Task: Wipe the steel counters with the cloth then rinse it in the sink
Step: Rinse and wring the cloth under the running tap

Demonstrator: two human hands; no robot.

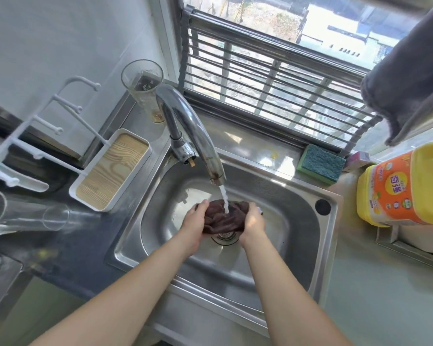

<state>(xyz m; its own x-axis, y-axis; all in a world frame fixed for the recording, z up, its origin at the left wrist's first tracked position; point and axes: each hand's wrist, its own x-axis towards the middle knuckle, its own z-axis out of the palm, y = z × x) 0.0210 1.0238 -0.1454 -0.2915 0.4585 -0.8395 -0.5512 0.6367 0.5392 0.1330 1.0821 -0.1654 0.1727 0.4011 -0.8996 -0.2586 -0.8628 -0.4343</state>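
Observation:
A dark brown cloth (223, 219) is bunched up over the drain of the steel sink (298, 196). My left hand (194, 221) grips its left side and my right hand (254, 221) grips its right side. Water runs from the chrome tap (193, 136) straight onto the middle of the cloth. The steel counter (255, 143) runs behind the sink under the window.
A green and yellow sponge (320, 164) lies at the back right of the sink. A yellow detergent bottle (403, 188) stands on the right. A white rack with a wooden tray (110, 171) and glasses (145, 88) stand to the left. A grey towel (408, 78) hangs at the upper right.

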